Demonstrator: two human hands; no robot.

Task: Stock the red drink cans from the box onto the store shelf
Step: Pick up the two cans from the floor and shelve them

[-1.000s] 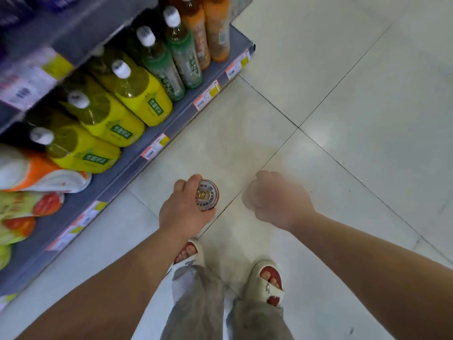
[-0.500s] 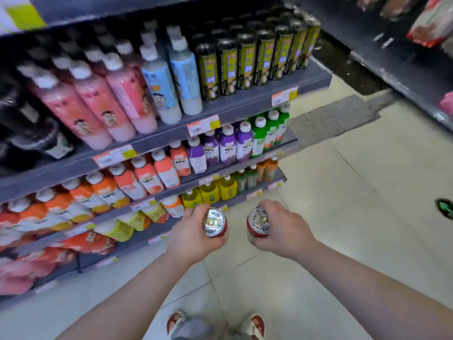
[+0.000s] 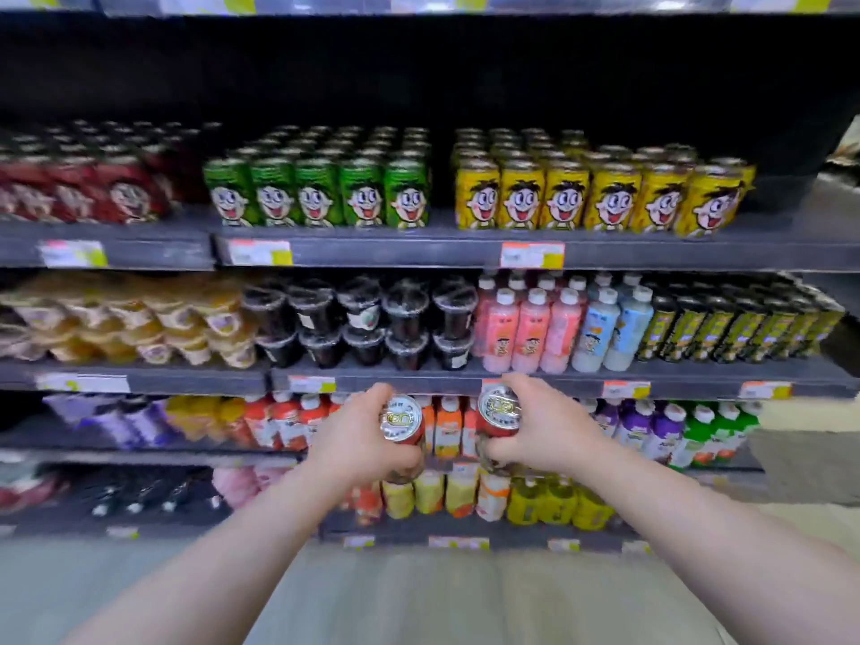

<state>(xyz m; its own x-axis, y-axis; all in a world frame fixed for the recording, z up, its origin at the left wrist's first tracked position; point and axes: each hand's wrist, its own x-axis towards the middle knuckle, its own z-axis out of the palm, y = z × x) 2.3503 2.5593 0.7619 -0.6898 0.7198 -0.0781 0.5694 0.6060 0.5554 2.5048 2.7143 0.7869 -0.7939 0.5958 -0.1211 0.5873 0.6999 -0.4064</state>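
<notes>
My left hand point(image 3: 356, 439) grips one red drink can point(image 3: 403, 423), its silver top turned toward me. A second red drink can point(image 3: 497, 412) sits in my right hand point(image 3: 542, 430), held the same way. Both hands hover side by side in front of the store shelf point(image 3: 372, 246), about level with the third shelf down. Red cans point(image 3: 107, 188) with a cartoon face stand in rows on the upper shelf at the far left, well above and left of my hands. The box is out of view.
Green cans point(image 3: 316, 193) and yellow cans point(image 3: 600, 197) fill the upper shelf beside the red ones. Jelly cups point(image 3: 358, 318), pink and blue bottles point(image 3: 558, 323) and juice bottles point(image 3: 446, 425) crowd the lower shelves. Pale floor point(image 3: 419, 593) lies below.
My view has swung up from the floor to face the shelves. Both hands have risen with the cans, from knee height to the third shelf level.
</notes>
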